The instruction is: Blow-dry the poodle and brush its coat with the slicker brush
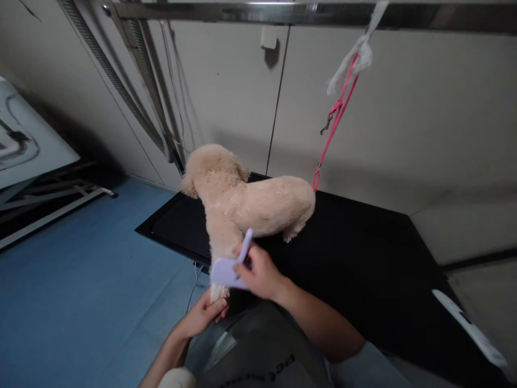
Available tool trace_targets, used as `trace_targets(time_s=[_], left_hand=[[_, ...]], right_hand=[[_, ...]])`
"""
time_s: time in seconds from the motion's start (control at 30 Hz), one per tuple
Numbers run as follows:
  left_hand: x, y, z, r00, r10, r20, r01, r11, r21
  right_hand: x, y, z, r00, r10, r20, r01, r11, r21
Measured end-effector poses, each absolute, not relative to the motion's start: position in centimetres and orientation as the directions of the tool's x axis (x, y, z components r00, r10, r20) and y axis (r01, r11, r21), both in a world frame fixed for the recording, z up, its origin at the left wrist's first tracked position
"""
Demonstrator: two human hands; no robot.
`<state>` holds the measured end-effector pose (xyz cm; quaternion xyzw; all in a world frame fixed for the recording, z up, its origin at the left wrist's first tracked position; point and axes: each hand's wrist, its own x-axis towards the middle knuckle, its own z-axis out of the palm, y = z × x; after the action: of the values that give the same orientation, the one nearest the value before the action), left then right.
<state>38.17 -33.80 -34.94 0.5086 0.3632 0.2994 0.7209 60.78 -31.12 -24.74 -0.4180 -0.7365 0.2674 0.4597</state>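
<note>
A cream-coloured curly dog (270, 203) stands on a black table, its head at the left and turned away. My left hand (205, 314) is closed around the paw of its outstretched front leg (222, 237), low in the view. In my right hand (260, 269) is a pale purple brush (226, 272), gripped by its handle, which points up. The wide head of the brush lies over the lower part of that leg, just above my left hand. The side of the brush facing the leg is hidden.
The black table (363, 258) stretches right, with a white elongated device (464, 323) near its right edge. A pink leash (337, 121) hangs from a metal bar (242, 13) behind the dog. Hoses run down the wall at left. A white tub (36, 134) stands far left.
</note>
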Motion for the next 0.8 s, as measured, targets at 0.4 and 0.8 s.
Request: trace_targets(time_s=[0.4,0.8], left_hand=[[38.3,-34.6,-35.5,0.569,0.794,-0.214,0.014,0.251,0.968],[37.1,-35.2,-37.0,0.611,0.774,-0.168,-0.041,0.243,0.969]], right_hand=[[60.1,-29.5,-24.1,0.078,0.727,0.682,0.515,0.556,-0.652],[59.2,-30.6,-22.5,-0.257,0.757,0.6,0.493,0.637,-0.593]])
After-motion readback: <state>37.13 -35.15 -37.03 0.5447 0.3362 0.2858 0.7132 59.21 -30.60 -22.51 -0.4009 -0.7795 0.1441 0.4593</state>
